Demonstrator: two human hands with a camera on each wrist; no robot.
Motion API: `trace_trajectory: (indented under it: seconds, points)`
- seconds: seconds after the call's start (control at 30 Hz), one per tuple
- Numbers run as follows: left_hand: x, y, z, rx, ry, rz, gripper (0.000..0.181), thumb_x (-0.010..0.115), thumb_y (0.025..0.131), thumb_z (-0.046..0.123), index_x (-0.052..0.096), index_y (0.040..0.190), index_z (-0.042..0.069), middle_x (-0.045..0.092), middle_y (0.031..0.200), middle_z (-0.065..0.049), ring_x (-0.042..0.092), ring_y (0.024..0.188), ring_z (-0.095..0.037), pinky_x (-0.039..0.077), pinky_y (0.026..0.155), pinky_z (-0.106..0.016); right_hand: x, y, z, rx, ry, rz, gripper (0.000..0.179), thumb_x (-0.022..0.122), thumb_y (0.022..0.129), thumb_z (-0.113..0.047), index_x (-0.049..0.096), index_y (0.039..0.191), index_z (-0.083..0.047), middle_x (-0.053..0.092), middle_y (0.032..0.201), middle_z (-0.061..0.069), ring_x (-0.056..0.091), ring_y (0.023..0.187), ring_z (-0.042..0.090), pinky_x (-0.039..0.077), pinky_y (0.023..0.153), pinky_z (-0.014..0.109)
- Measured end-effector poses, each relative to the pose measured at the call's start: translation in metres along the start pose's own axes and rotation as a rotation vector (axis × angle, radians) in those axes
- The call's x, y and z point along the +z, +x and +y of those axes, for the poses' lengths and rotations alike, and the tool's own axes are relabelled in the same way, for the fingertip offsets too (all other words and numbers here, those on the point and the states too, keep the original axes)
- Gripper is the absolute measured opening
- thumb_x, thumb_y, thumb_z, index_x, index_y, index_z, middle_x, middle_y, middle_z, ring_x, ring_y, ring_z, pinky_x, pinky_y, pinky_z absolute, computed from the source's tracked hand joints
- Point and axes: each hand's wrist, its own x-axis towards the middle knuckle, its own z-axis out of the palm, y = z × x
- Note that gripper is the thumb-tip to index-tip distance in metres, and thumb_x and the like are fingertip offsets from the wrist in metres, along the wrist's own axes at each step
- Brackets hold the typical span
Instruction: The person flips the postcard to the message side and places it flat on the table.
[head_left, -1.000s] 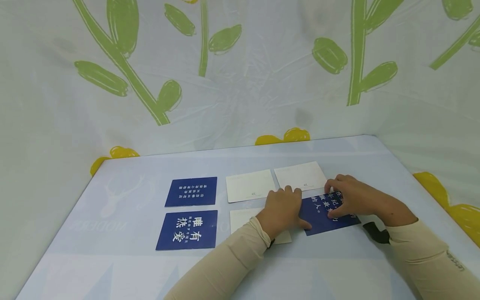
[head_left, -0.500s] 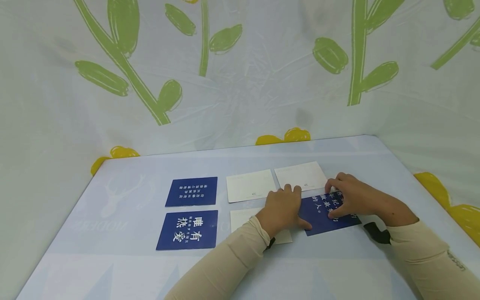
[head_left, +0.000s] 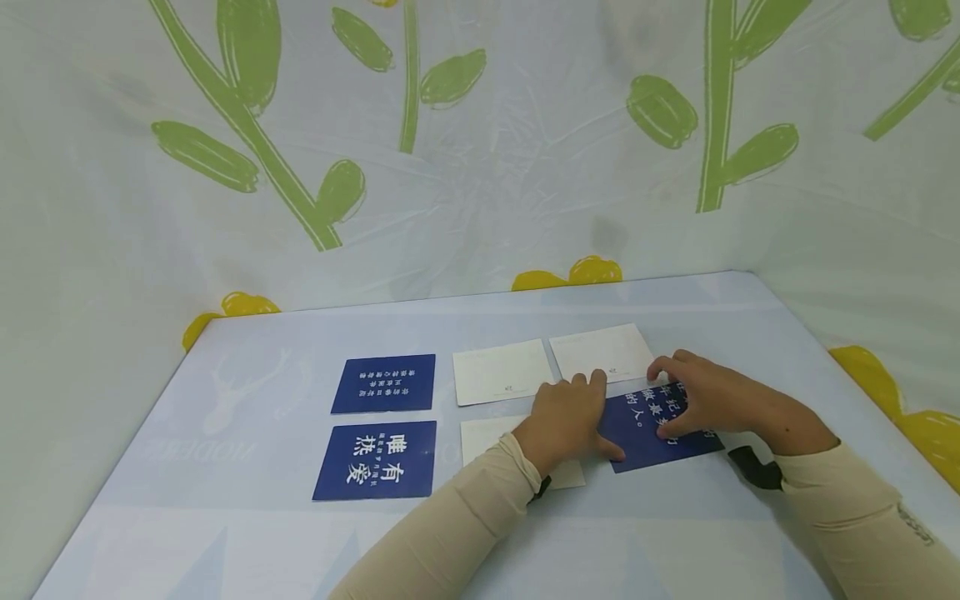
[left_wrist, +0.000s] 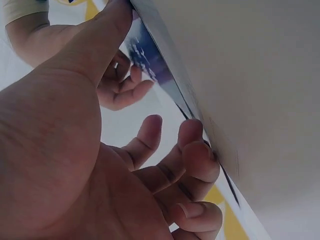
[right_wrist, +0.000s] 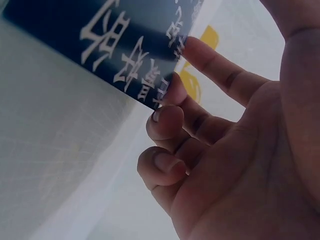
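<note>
A white backdrop printed with green stems fills the upper half of the head view. Below it the pale counter spreads across the lower half, its back edge crossing the middle of the frame and its right edge slanting down toward the lower right. Bare surface runs from the lower left of the frame up to the cards, and another stretch lies right of the hands.

Two beige sleeves come in from the bottom centre and lower right. Near centre, the lower blue card lies just under the upper blue card, with a narrow strip between their edges. A slim gap parts them from the upper white card and the lower white card, the latter partly covered. Just beside, the far white card sits right of centre; close below its front edge is the held blue card, slightly askew.

The left hand spans that card's left end, thumb and bent fingers set wide apart as they grip it. The right hand holds the right end, fingers bent at the edge, thumb over the printed face in the head view; whether the thumb presses there cannot be told.
</note>
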Motion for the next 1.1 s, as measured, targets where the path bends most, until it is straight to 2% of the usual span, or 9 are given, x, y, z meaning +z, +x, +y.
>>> trace_trajectory:
  seconds: [0.2, 0.37, 0.53, 0.87, 1.1]
  points:
    - [0.0, 0.0, 0.0, -0.003, 0.023, 0.012, 0.093, 0.077, 0.066, 0.075, 0.048, 0.133, 0.018, 0.063, 0.104, 0.001, 0.062, 0.081, -0.012, 0.052, 0.065, -0.028, 0.0, -0.001, 0.0, 0.016, -0.014, 0.006, 0.069, 0.091, 0.065, -0.048, 0.062, 0.116, -0.013, 0.053, 0.107, 0.008, 0.056, 0.096, 0.022, 0.056, 0.085, 0.044]
    - [0.0, 0.0, 0.001, -0.011, 0.035, 0.006, 0.095, 0.075, 0.067, 0.076, 0.048, 0.138, 0.019, 0.062, 0.108, 0.001, 0.061, 0.085, -0.013, 0.052, 0.068, -0.028, -0.002, -0.001, 0.0, 0.012, -0.009, 0.015, 0.069, 0.091, 0.065, -0.048, 0.06, 0.115, -0.011, 0.053, 0.106, 0.008, 0.056, 0.096, 0.022, 0.056, 0.083, 0.043]
    - [-0.002, 0.001, -0.004, -0.01, 0.043, 0.019, 0.087, 0.073, 0.072, 0.074, 0.053, 0.136, 0.019, 0.064, 0.107, 0.001, 0.062, 0.084, -0.013, 0.053, 0.07, -0.029, -0.002, 0.0, 0.0, 0.008, -0.015, 0.031, 0.07, 0.09, 0.066, -0.049, 0.059, 0.115, -0.011, 0.054, 0.104, 0.007, 0.056, 0.095, 0.021, 0.056, 0.082, 0.041]
    - [-0.008, -0.001, -0.014, -0.028, -0.136, -0.003, 0.065, 0.081, 0.076, 0.056, 0.054, 0.122, 0.019, 0.073, 0.098, 0.004, 0.063, 0.074, -0.01, 0.049, 0.064, -0.027, -0.005, 0.0, -0.006, 0.01, -0.01, 0.05, 0.068, 0.09, 0.066, -0.049, 0.058, 0.113, -0.012, 0.058, 0.101, 0.004, 0.057, 0.09, 0.019, 0.055, 0.077, 0.038]
    - [-0.008, -0.014, -0.02, 0.007, -0.204, 0.046, 0.057, 0.081, 0.078, 0.053, 0.054, 0.116, 0.019, 0.072, 0.094, 0.006, 0.06, 0.07, -0.006, 0.046, 0.057, -0.023, -0.009, -0.004, -0.005, -0.026, 0.055, 0.051, 0.061, 0.088, 0.071, -0.045, 0.063, 0.114, -0.011, 0.065, 0.099, -0.002, 0.059, 0.087, 0.014, 0.056, 0.075, 0.031]
